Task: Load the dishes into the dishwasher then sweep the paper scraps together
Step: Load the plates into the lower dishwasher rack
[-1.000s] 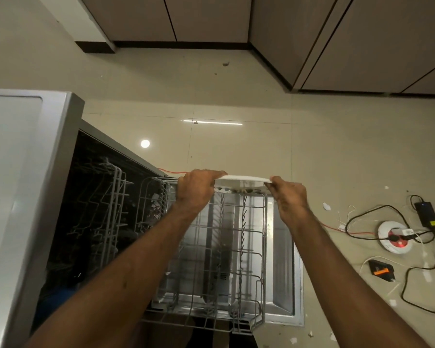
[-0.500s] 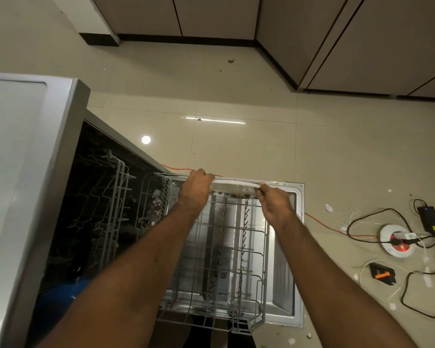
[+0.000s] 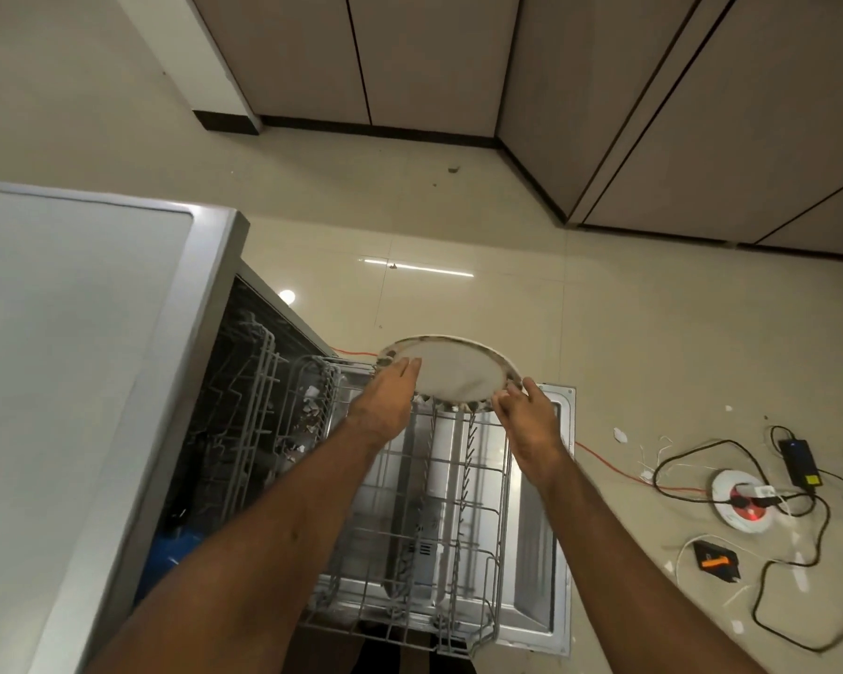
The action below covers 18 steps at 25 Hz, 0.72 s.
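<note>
A round, pale plate [image 3: 453, 377] stands tilted at the far edge of the pulled-out lower rack [image 3: 458, 508], its lower rim down among the wire tines and its broad face turned up toward the camera. The middle of the plate is plain and off-white; the raised rim carries dark brownish marks all round, though whether these are pattern or dirt cannot be told. The left hand [image 3: 385, 396] lies flat on the plate's left side with its fingers straight and together, a loose grip that presses rather than clasps. The right hand [image 3: 524, 413] has a closer grip: its fingers curl on the lower right rim. The rack sits over the lowered door [image 3: 539, 552] of the dishwasher [image 3: 93, 381], whose upper rack [image 3: 259, 377] shows inside the dark tub. On the floor [image 3: 653, 333] to the right lie white paper scraps [image 3: 619, 434], a thin red wire [image 3: 619, 471], black cables [image 3: 775, 625], a round floor socket [image 3: 745, 501] and a black adapter [image 3: 799, 462].
</note>
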{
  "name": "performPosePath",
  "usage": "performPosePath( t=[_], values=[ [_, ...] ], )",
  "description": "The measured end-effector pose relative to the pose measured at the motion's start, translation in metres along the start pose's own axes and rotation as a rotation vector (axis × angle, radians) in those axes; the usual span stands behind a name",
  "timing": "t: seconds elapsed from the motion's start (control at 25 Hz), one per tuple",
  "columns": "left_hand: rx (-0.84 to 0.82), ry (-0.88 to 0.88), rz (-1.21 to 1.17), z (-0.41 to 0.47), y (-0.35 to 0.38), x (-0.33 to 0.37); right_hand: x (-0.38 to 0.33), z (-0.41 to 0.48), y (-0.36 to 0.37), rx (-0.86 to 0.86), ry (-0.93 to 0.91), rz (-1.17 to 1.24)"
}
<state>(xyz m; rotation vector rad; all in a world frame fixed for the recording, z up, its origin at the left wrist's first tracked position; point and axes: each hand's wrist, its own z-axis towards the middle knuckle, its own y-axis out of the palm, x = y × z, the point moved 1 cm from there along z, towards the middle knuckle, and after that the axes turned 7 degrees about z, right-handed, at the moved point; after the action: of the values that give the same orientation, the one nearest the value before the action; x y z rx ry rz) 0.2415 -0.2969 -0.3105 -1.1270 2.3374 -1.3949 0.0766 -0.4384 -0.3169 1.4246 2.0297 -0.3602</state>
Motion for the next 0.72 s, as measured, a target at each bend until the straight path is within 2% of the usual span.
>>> performPosePath(
  t=[0.08, 0.24, 0.52, 0.72],
  values=[
    [-0.005, 0.012, -0.011, -0.022, -0.011, 0.007, -0.005, -0.028, 0.0, -0.054, -0.071, -0.175],
    [0.015, 0.069, -0.048, -0.084, -0.043, 0.023, -0.024, -0.104, 0.01, -0.14, -0.205, -0.321],
    [0.213, 0.12, -0.07, -0.223, -0.094, 0.028, -0.047, -0.241, 0.034, -0.495, -0.575, -0.824],
    [0.355, -0.026, -0.149, -0.322, -0.107, -0.006, -0.042, -0.314, 0.069, -0.714, -0.724, -1.015]
  ],
)
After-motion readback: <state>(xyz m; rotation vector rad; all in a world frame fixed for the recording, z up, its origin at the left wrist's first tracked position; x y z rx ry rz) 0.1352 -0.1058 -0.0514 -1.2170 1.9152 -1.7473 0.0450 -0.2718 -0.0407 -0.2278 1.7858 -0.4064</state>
